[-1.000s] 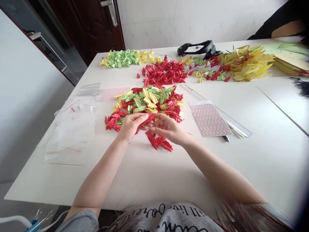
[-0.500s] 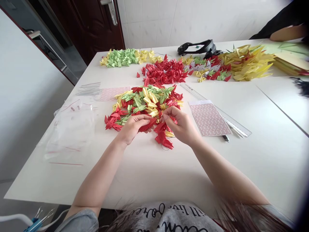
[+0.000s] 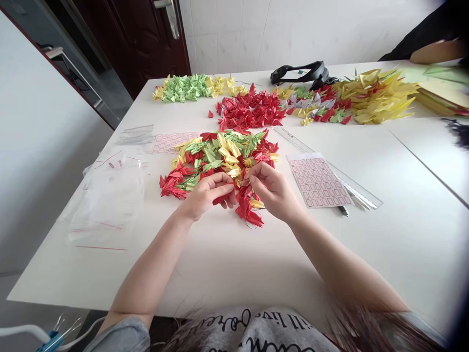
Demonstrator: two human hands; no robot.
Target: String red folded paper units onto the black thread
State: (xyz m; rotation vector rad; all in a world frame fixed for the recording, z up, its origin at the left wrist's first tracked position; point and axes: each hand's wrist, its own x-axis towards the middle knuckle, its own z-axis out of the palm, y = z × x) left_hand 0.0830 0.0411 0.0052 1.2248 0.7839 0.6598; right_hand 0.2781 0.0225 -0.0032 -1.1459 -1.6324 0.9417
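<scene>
From where I stand, the person sits at the near edge of the white tabletop (image 3: 205,264), both hands raised a little way in from it, about midway along. The left hand (image 3: 205,196) has its fingers curled round a red folded paper (image 3: 220,199), thumb pressing from above. The right hand (image 3: 273,188) is just beside it, thumb and forefinger pinched on a thin piece (image 3: 245,182) too small for me to make out. Below those fingers a small cluster of red folds (image 3: 249,213) lies toward the near edge, with a dark thread (image 3: 252,226) looping out.

Right behind the hands spreads a heap of red, green and yellow folds (image 3: 220,151). Beyond it, toward the far edge, sits a red pile (image 3: 252,108); green and yellow folds (image 3: 188,89) fill the far left corner, and a yellow pile (image 3: 377,98) lies along the far edge to the right, near a black strap (image 3: 302,73). Clear plastic bags (image 3: 110,200) lie along the left edge. Right of the heap, a sheet of red-outlined labels (image 3: 318,181) partly covers a clear ruler (image 3: 361,188). Another person's dark sleeve (image 3: 421,32) shows past the far edge, on the right.
</scene>
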